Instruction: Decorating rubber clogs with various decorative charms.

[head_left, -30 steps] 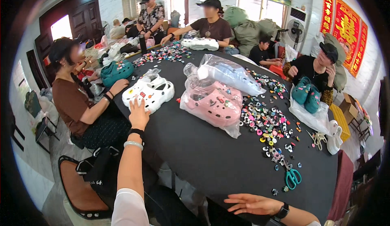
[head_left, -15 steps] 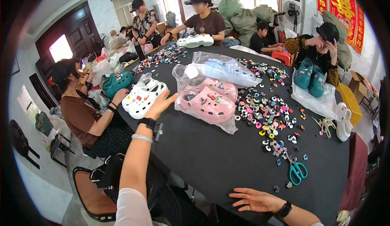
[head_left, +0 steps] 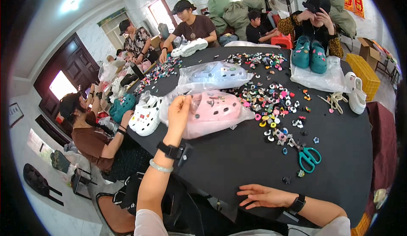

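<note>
A pair of pink clogs [head_left: 212, 116] lies inside a clear plastic bag [head_left: 193, 130] on the black table. My left hand [head_left: 179, 110] pinches the bag at its left end, fingertips pressed together on the film. My right hand [head_left: 267, 195] rests at the near table edge, fingers stretched out, holding nothing. Just beyond the pink pair, light blue clogs [head_left: 222, 74] lie in another clear bag. White clogs [head_left: 146, 116] with small charms stand left of my left hand, with a co-worker's hand at them. Teal-handled scissors [head_left: 309, 157] lie beyond my right hand.
Loose shoe charms [head_left: 275, 108] spread over the table's middle and right. At the far right stand teal clogs [head_left: 318, 57] on plastic, a coil of cord [head_left: 337, 103] and white clogs [head_left: 357, 94]. Several co-workers sit or stand around the table. A chair [head_left: 112, 212] is at lower left.
My left hand has gone from open beside the pink clogs' bag to pinching its end, and the bag has shifted. My right hand stays at the table edge. The view has tilted.
</note>
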